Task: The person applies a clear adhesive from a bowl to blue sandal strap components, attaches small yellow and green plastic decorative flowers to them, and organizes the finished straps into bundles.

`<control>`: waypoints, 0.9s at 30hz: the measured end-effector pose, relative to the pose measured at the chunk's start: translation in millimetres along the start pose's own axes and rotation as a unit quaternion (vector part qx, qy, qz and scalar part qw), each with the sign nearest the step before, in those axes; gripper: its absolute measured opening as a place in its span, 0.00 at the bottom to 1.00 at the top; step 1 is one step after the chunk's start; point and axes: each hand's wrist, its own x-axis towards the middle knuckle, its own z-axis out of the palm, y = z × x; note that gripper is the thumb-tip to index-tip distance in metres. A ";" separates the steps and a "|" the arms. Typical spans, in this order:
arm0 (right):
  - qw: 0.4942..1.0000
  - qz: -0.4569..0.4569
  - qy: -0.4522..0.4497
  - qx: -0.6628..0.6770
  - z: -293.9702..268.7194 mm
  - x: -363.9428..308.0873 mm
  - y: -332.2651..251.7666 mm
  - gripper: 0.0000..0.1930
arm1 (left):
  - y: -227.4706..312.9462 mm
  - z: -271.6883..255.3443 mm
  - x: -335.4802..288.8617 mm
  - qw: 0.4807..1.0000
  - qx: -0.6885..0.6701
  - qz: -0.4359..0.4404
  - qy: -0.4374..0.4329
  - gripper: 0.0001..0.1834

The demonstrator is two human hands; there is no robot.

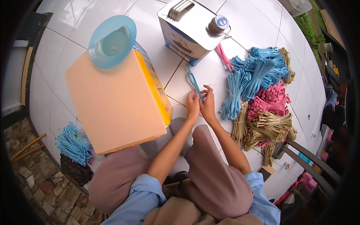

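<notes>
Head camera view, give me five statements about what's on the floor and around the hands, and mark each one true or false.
1. The left hand and right hand are both at the near end of a looped blue strip. True.

2. The light-blue plastic dish sits on top of the metal tin. False: it rests on the peach-coloured box top.

3. The tin lies on its side. False: it stands upright, its capped top facing up.

4. Pink bundles lie beside blue bundles at the person's right. True.

5. Every blue bundle is right of the box. False: a blue cluster also lies to its left.
</notes>
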 end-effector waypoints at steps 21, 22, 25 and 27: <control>0.923 -0.135 -0.001 0.360 -114.1 -47.7 -210.5 0.27 | 210.4 0.9 -145.9 0.933 -0.015 0.337 -0.127 0.21; 0.909 -0.138 -0.002 0.393 -117.4 -48.9 -218.1 0.28 | 216.9 0.2 -151.2 0.932 -0.056 0.345 -0.101 0.20; 0.862 -0.125 -0.079 0.485 -120.6 -60.8 -248.0 0.30 | 238.5 -16.4 -173.7 0.926 -0.207 0.274 -0.158 0.18; 0.869 -0.088 -0.147 0.464 -108.8 -72.6 -264.2 0.32 | 250.0 -19.2 -196.4 0.928 -0.178 0.301 -0.126 0.18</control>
